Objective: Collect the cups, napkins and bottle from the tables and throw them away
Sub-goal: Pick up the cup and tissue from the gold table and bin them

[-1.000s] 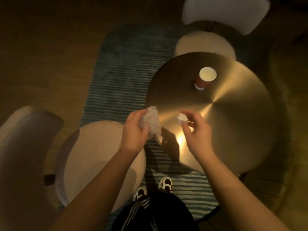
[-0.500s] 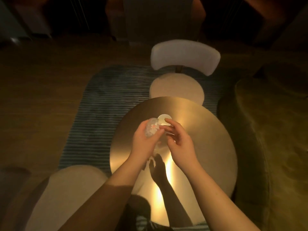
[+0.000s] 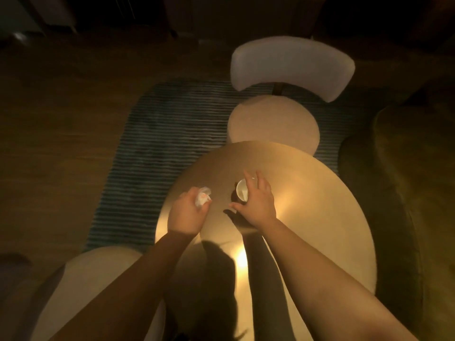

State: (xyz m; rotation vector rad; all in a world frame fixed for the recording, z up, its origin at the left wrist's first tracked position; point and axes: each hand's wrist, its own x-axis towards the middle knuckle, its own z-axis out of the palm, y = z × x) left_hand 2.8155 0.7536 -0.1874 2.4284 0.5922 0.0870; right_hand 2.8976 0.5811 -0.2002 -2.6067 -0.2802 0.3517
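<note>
A paper cup [image 3: 242,193] with a white inside stands on the round golden table [image 3: 320,217]. My right hand [image 3: 258,203] hovers over the cup, fingers spread around its rim, partly covering it; I cannot tell whether it touches. My left hand [image 3: 188,212] is to the left of the cup, closed around crumpled white napkins [image 3: 203,195] that stick out above the fingers. No bottle is in view.
A white chair [image 3: 283,99] with a round seat stands at the table's far side, another pale seat [image 3: 93,286] at the near left. A striped rug [image 3: 157,156] lies underneath. A dark green sofa [image 3: 406,193] borders the right.
My right hand passed its small napkin piece to the left hand, then moved right and opened over the cup. The left hand drew left with the napkins. The view tilted up.
</note>
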